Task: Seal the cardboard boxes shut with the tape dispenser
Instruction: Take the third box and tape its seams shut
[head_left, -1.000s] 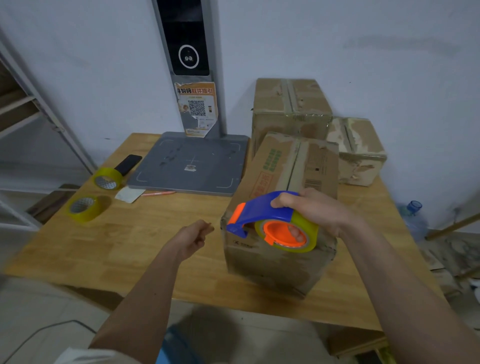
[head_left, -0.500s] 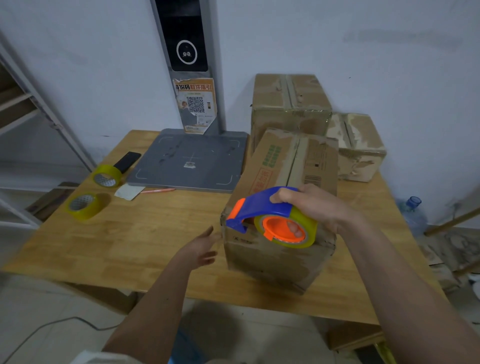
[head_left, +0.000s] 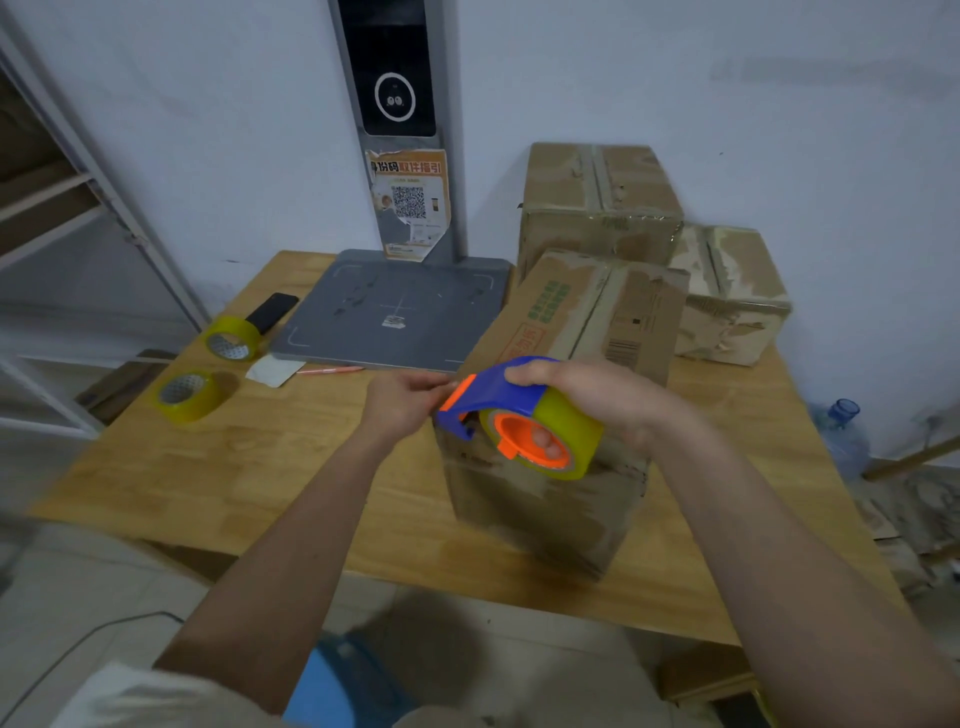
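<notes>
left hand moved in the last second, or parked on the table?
Yes. The left hand has risen from over the bare wooden table and gone right, toward the near cardboard box; its fingertips now reach the orange front edge of the tape dispenser.

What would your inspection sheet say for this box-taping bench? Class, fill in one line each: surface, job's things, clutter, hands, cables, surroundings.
Surface: wooden table, bare planks at the near left.
Job's things: blue and orange tape dispenser held above the nearest cardboard box; two more boxes behind it by the wall.
Clutter: two spare tape rolls, a dark phone, a slip of paper, a pen, a grey scale platform.
Hands: right hand grips the dispenser; left hand pinches at its front end, the tape itself too blurred to see.
Cables: one on the floor.
Surroundings: white wall, metal shelving, water bottle.
</notes>
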